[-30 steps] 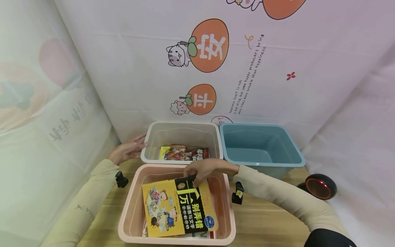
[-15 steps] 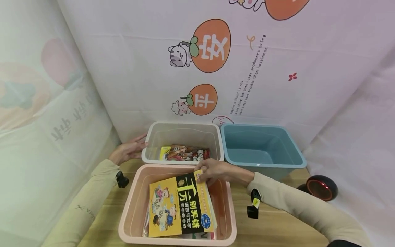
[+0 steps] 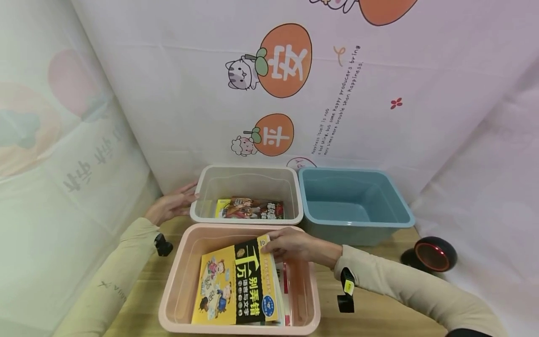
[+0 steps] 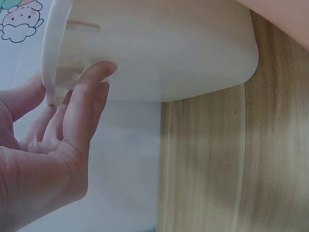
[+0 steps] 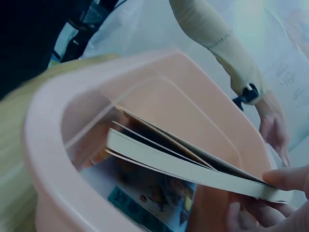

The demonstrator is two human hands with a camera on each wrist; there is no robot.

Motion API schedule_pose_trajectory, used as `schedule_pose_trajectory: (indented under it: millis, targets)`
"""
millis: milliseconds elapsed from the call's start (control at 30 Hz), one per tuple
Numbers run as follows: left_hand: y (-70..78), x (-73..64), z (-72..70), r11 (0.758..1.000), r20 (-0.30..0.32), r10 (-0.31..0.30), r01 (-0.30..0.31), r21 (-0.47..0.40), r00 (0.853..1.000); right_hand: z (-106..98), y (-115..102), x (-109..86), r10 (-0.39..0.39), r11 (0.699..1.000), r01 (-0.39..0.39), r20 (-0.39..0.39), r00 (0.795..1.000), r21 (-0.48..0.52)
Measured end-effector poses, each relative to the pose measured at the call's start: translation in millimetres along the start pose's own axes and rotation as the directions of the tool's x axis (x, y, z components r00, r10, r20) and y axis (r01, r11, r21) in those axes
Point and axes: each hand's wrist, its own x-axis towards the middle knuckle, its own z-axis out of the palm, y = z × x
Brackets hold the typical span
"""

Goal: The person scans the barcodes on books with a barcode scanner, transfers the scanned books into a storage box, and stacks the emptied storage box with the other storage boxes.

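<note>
In the head view my right hand (image 3: 290, 244) grips a yellow and black book (image 3: 240, 283) at its upper right corner, inside the pink bin (image 3: 171, 281). The right wrist view shows the thumb on top and fingers beneath, with the book's page edge (image 5: 183, 172) tilted up. Under it lies another book (image 5: 140, 193) with a teal strip on its picture cover. At the back left, my left hand (image 3: 173, 204) holds the rim of the whitish bin (image 3: 246, 171); in the left wrist view its thumb meets the rim and the fingers reach along the outer wall.
Two books, one with a dark comic-style cover (image 3: 252, 208), lie in the whitish bin. Beside it on the right stands a blue bin (image 3: 358, 224). A round black device (image 3: 435, 254) sits at the right, on the wooden table (image 3: 337, 323). Printed cloth (image 3: 358, 117) hangs behind.
My right hand has slid right and slightly toward me, tilting up the book's right side. A red and white item beneath now shows more. My left hand stays at the whitish bin.
</note>
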Motion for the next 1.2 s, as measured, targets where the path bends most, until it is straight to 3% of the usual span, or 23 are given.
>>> schedule_pose_trajectory:
  millis: [300,567,900,1200]
  targets:
    - [-1.4,-0.5,-2.8,1.000,-0.005,-0.008,0.008,-0.016,1.000,5.8,2.2,-4.8,-0.003,1.000,0.001,0.047,0.999,0.031]
    - [-3.6,0.1,-0.3,1.000,0.007,0.000,0.000,-0.007,1.000,6.7,-7.7,-13.9,-0.085,0.995,0.084,0.027,0.996,0.060]
    - [0.0,-1.8,-1.0,1.000,0.002,0.008,-0.008,-0.005,1.000,-15.6,-33.5,-24.7,-0.127,0.992,0.128,-0.078,0.989,0.009]
    - [-0.3,-3.6,0.7,1.000,-0.003,0.004,-0.004,-0.001,1.000,-35.1,-51.8,-33.0,-0.133,0.991,0.131,-0.076,0.988,-0.030]
